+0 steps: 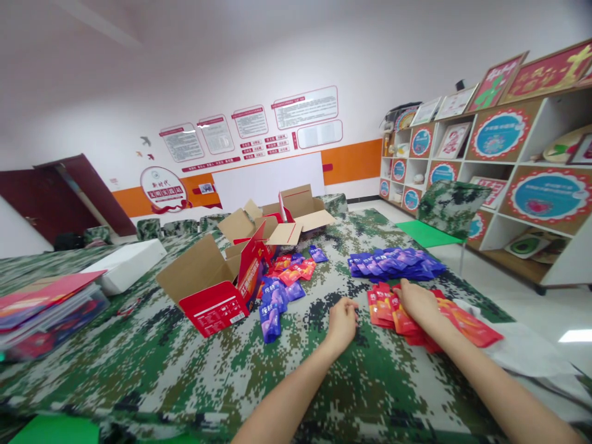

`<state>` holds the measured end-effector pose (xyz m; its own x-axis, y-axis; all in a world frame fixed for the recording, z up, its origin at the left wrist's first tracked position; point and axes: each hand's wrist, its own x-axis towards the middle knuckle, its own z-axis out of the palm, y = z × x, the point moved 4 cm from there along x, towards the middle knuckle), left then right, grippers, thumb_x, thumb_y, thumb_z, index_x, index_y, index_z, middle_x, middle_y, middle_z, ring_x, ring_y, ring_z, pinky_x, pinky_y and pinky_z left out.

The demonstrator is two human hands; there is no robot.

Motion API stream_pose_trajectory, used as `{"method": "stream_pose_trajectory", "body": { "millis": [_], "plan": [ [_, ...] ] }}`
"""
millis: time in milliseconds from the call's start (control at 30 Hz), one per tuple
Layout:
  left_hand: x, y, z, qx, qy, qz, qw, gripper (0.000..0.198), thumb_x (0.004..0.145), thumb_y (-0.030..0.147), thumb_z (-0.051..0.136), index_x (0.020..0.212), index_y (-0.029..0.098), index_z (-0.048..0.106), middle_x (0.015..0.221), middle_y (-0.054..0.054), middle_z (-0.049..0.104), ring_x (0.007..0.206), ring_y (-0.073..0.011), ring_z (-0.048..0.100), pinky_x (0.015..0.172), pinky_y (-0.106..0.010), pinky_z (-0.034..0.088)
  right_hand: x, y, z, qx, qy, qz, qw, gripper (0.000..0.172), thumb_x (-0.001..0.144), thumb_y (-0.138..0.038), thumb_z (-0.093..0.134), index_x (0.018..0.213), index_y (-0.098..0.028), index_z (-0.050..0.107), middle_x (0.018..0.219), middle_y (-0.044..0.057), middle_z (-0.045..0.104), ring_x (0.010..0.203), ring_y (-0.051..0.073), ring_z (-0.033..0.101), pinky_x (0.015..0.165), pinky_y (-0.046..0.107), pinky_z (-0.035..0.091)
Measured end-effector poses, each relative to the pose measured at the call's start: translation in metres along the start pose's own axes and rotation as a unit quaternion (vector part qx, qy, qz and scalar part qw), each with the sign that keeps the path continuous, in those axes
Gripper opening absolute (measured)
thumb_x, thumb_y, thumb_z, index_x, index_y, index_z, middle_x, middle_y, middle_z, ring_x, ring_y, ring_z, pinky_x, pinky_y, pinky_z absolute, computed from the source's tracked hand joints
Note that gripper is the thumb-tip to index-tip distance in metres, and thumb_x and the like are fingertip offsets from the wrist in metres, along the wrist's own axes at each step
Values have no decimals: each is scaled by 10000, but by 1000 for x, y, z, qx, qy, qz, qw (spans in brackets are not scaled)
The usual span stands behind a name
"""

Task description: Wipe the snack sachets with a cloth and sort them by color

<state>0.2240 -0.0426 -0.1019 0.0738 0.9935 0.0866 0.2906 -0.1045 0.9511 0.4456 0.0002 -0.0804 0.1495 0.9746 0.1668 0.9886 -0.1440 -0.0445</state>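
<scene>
My right hand [416, 303] rests on a row of overlapping red packets [462, 322], its fingers together over them; whether it grips one is hidden. Left of that row, my left hand [343, 320] is above the camouflage cloth with its fingers curled, and what they hold, if anything, cannot be made out. Behind the red row lies a row of purple packets [393, 264]. A loose heap of purple packets [276, 295] and red packets [298, 271] lies beside an open red box [215, 306].
More open cardboard boxes [298, 203] stand farther back. At the left are a clear plastic bin [60, 327] and a white box [127, 265]. White sheeting [527, 348] lies at the table's right edge. Beyond are a green chair [430, 234] and shelves [490, 253].
</scene>
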Motion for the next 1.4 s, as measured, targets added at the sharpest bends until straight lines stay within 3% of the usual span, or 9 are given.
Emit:
{"method": "stream_pose_trajectory", "body": {
  "millis": [200, 367, 600, 833, 967, 1100, 1167, 1233, 1400],
  "plan": [
    [5, -19, -19, 114, 41, 54, 991, 235, 763, 133, 383, 794, 178, 611, 725, -14, 616, 683, -120, 547, 652, -227, 404, -16, -4, -26, -91, 143, 16, 985, 239, 840, -312, 419, 927, -106, 505, 850, 140, 547, 772, 270, 574, 596, 313, 376],
    [3, -7, -43, 232, 83, 98, 964, 221, 780, 105, 366, 827, 179, 569, 844, -27, 592, 812, -129, 535, 762, -241, 395, -48, -16, -49, -54, 206, -17, 977, 212, 853, -298, 381, 937, -141, 495, 852, 111, 508, 787, 239, 522, 646, 320, 371],
    [-19, 9, -105, 448, 190, 62, 871, 233, 855, 186, 319, 953, 151, 528, 926, -75, 548, 881, -178, 522, 788, -290, 400, -88, -39, -34, 113, 160, -86, 977, 152, 858, -279, 365, 888, -187, 483, 874, 80, 506, 804, 208, 517, 697, 323, 396],
    [-45, -22, -143, 617, 264, -51, 739, 299, 833, 139, 358, 1099, 102, 491, 1179, -175, 480, 941, -219, 541, 811, -341, 424, -93, -56, -21, 192, 112, -101, 970, 146, 835, -248, 368, 848, -195, 504, 844, 80, 534, 807, 216, 528, 689, 329, 401],
    [-50, -34, -148, 635, 231, -90, 732, 346, 821, 45, 307, 1092, 126, 506, 990, -133, 565, 779, -169, 599, 682, -265, 456, -95, -60, -25, 225, 101, -102, 964, 126, 825, -247, 375, 788, -211, 490, 837, 83, 533, 783, 215, 532, 694, 333, 410],
    [-58, -29, -139, 609, 190, -81, 766, 396, 813, 32, 313, 1150, 142, 488, 928, -122, 595, 740, -172, 616, 627, -248, 461, -105, -67, -30, 314, 90, -106, 939, 115, 816, -287, 404, 762, -227, 486, 822, 77, 543, 789, 225, 536, 722, 359, 421],
    [-62, -20, -126, 575, 167, -53, 799, 445, 801, 22, 320, 1205, 152, 457, 962, -121, 612, 777, -171, 619, 668, -246, 467, -110, -77, -28, 401, 55, -94, 909, 110, 801, -324, 440, 785, -232, 498, 832, 68, 564, 798, 220, 551, 746, 362, 434],
    [-66, -9, -106, 532, 145, -6, 835, 478, 792, 18, 316, 1232, 155, 444, 1038, -124, 612, 852, -175, 616, 739, -250, 469, -113, -92, -22, 525, -25, -49, 849, 166, 776, -374, 483, 847, -227, 514, 832, 59, 591, 777, 208, 577, 731, 356, 461],
    [-70, 19, -39, 390, 72, 153, 905, 479, 793, 36, 315, 1238, 138, 457, 1238, -136, 520, 1123, -214, 503, 953, -338, 393, -107, -134, -4, 757, -260, 74, 595, 316, 728, -478, 553, 859, -191, 540, 734, 36, 633, 654, 162, 608, 618, 306, 496]
  ]
}}
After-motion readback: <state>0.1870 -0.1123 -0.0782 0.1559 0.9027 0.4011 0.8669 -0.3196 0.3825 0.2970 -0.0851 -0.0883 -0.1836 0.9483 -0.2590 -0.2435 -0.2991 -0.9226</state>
